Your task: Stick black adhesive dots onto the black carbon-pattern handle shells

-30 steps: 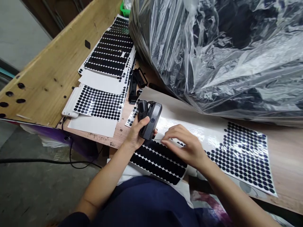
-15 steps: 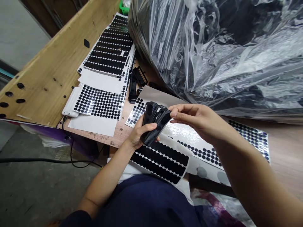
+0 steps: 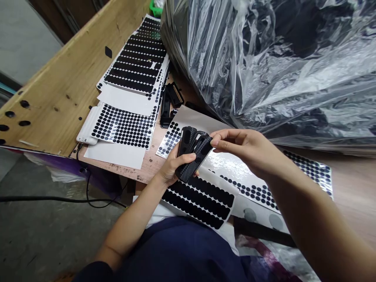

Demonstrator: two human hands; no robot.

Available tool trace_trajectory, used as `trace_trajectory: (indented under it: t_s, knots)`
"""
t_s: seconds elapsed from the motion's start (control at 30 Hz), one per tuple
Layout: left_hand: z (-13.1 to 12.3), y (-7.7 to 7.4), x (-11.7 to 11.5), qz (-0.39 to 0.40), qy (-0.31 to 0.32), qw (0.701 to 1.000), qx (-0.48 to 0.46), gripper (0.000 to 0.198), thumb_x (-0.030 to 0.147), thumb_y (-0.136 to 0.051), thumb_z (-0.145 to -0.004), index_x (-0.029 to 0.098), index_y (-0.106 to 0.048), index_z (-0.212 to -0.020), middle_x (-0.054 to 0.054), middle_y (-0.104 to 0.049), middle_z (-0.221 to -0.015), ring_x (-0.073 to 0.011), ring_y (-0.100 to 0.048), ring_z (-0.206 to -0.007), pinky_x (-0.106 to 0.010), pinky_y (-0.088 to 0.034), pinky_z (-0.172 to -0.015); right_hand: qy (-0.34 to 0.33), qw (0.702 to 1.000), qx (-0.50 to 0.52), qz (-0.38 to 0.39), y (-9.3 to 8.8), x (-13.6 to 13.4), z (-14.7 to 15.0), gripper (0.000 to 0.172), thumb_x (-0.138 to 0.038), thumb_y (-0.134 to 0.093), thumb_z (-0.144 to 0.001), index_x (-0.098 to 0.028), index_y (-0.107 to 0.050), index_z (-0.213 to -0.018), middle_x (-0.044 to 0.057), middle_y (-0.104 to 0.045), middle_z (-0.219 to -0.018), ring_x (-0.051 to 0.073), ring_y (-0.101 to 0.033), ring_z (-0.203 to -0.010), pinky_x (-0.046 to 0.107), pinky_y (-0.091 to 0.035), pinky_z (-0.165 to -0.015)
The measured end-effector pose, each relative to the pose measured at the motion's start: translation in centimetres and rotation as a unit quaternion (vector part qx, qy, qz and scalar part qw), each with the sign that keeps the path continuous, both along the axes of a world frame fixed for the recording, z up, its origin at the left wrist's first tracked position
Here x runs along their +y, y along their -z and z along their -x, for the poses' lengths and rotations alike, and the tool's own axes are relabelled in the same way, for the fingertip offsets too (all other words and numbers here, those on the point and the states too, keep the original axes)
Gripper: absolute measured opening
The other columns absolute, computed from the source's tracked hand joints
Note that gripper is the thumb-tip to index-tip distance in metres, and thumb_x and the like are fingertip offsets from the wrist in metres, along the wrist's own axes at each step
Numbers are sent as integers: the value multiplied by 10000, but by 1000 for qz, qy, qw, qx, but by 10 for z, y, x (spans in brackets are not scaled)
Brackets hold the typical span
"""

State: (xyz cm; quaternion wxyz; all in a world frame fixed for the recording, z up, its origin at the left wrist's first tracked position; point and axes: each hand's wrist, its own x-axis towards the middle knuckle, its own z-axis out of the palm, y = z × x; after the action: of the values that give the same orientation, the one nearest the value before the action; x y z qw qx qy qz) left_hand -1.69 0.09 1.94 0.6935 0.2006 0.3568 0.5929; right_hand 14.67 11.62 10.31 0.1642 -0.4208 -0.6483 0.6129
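My left hand [image 3: 173,166] is wrapped round a small fan of black carbon-patterned pieces [image 3: 192,164], its thumb pressed across the front one. They look like flat, elongated parts with dark oval patches on them. At the upper right end of the front piece, my right hand [image 3: 232,143] pinches with thumb and forefinger; whether a small sticker is between those fingertips is hidden. Below the pieces lies a sheet of black stickers [image 3: 202,196] in rows. Under both hands a larger sheet with black round dots [image 3: 249,190] is spread out, much of its backing bare and shiny.
To the left are stacked sticker sheets [image 3: 135,66], a dotted sheet [image 3: 123,127] and a white device [image 3: 88,127] with a cable. Black plastic parts [image 3: 170,98] lie behind my hands. A large plastic-wrapped bundle [image 3: 264,70] fills the back right; a wooden board [image 3: 64,78] borders the left.
Almost nothing differs. Both hands keep their hold on the pieces, with a very slight shift of the right fingers and the camera view.
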Motion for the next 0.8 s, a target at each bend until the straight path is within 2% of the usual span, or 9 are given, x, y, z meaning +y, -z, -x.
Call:
trace_trajectory:
  t_s: [0.2, 0.63, 0.8]
  knots:
    - [0, 0, 0, 1, 3, 1000, 0, 685, 474, -879, -709, 211, -468, -1190, 4, -649, -928, -130, -683, -515, -230, -569, -465, -3, 998, -28, -57, 4, -2, -2, 480, -660, -874, -687, -218, -776, -844, 78, -771, -1023, 269, -676, -977, 417, -490, -947]
    - [1, -1, -1, 10, 3, 1000, 2, 704, 480, -879, -708, 207, -461, -1205, -5, -658, -921, -130, -677, -515, -228, -551, -457, -14, 996, -41, -76, 1, -1, 0, 498, -730, -831, -685, -252, -772, -810, 91, -786, -991, 297, -696, -947, 428, -551, -888]
    - [1, 0, -2, 7, 0, 1000, 2, 686, 464, -873, -725, 203, -475, -1219, -4, -657, -924, -131, -684, -523, -242, -576, -482, -5, 991, -61, -118, -4, -7, 1, 508, -724, -824, -700, -235, -753, -819, 99, -784, -1011, 286, -708, -903, 433, -563, -872]
